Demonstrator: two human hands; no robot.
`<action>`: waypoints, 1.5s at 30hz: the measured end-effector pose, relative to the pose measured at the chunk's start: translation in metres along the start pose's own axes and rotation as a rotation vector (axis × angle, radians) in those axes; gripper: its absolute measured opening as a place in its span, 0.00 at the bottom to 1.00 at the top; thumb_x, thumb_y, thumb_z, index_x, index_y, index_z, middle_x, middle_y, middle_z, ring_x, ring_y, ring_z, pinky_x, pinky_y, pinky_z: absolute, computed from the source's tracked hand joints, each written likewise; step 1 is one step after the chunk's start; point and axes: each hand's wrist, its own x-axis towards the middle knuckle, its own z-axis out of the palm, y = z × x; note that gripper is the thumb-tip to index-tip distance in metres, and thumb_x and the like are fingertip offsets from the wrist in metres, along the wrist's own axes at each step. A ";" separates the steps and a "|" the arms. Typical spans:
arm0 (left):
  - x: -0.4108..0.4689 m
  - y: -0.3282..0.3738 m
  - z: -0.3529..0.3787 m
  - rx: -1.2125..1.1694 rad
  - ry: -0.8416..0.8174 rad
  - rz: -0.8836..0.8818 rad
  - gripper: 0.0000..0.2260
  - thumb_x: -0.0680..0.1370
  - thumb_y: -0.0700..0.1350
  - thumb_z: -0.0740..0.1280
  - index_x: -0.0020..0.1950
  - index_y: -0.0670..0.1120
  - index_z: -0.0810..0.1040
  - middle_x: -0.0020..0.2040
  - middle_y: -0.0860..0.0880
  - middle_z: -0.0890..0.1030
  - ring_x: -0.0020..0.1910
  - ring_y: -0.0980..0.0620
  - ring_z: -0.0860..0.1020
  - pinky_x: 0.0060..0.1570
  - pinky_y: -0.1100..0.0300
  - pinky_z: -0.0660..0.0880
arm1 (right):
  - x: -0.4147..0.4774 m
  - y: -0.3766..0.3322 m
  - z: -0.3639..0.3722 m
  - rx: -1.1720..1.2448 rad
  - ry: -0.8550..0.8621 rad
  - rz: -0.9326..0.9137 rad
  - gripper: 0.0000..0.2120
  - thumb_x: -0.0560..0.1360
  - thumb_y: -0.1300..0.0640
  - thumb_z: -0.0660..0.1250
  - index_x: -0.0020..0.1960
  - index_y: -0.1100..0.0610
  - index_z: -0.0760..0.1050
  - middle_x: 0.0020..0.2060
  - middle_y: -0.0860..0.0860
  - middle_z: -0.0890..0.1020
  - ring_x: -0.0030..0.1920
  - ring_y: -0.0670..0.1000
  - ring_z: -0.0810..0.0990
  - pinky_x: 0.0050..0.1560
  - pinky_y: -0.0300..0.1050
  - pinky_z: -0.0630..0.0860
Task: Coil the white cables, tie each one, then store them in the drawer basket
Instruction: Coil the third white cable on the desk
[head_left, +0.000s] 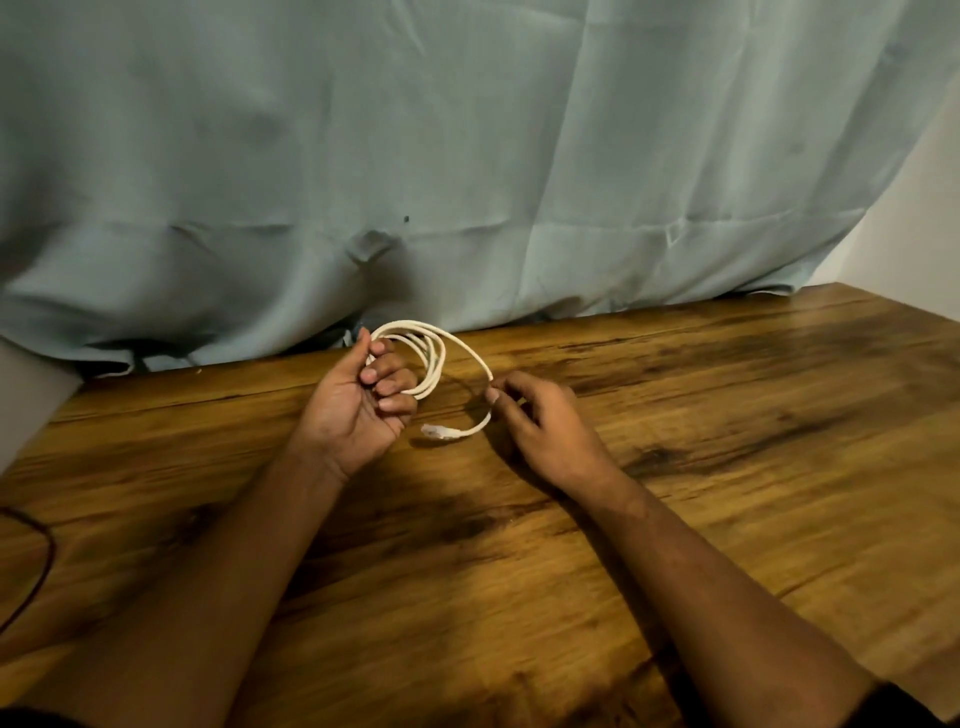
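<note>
1. Head view, item: white cable (434, 358). One cable is in view, gathered into several loops above the far middle of the wooden table (727, 467). A short tail runs from the loops in an arc to the right and back down.
2. Head view, item: left hand (358, 410). Palm up, its fingers are curled round the left side of the loops and grip the bundle.
3. Head view, item: right hand (540, 421). Thumb and fingertips pinch the tail just beside the coil, at the arc's right-hand bend.
4. Head view, item: clear plug (436, 432). It ends the tail and lies between the two hands. Whether it touches the table cannot be told.
5. Head view, surroundings: pale blue-green cloth (467, 156) hangs behind the table, and a dark cord (31, 571) crosses the left edge.
6. Progress, judged:
   - Coiling of this cable is almost done, with only the short tail left to lay in.
   - Tying is not yet done. No tie is visible on the coil or the table.
   - Storing is not yet done. No drawer basket is in view.
   - No other white cable is in view, so how many are left cannot be told.
</note>
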 end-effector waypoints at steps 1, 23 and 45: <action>0.000 0.001 -0.001 -0.011 0.017 0.010 0.16 0.84 0.55 0.56 0.40 0.51 0.70 0.27 0.54 0.65 0.26 0.59 0.65 0.24 0.68 0.63 | -0.001 -0.004 -0.002 -0.050 -0.045 0.003 0.10 0.83 0.51 0.63 0.58 0.49 0.82 0.51 0.43 0.86 0.52 0.45 0.83 0.56 0.53 0.80; 0.007 -0.029 0.011 0.170 0.178 0.102 0.19 0.86 0.55 0.53 0.52 0.45 0.77 0.42 0.49 0.86 0.45 0.50 0.87 0.60 0.45 0.77 | -0.003 -0.022 0.007 -0.245 -0.120 -0.352 0.10 0.81 0.51 0.67 0.59 0.52 0.84 0.49 0.48 0.81 0.48 0.47 0.78 0.45 0.43 0.73; 0.002 -0.053 0.024 0.406 0.160 0.224 0.14 0.86 0.48 0.56 0.57 0.41 0.77 0.35 0.49 0.75 0.39 0.51 0.78 0.40 0.56 0.76 | -0.004 -0.015 0.020 0.600 -0.017 0.163 0.10 0.72 0.62 0.79 0.45 0.59 0.77 0.40 0.57 0.82 0.42 0.55 0.79 0.50 0.60 0.80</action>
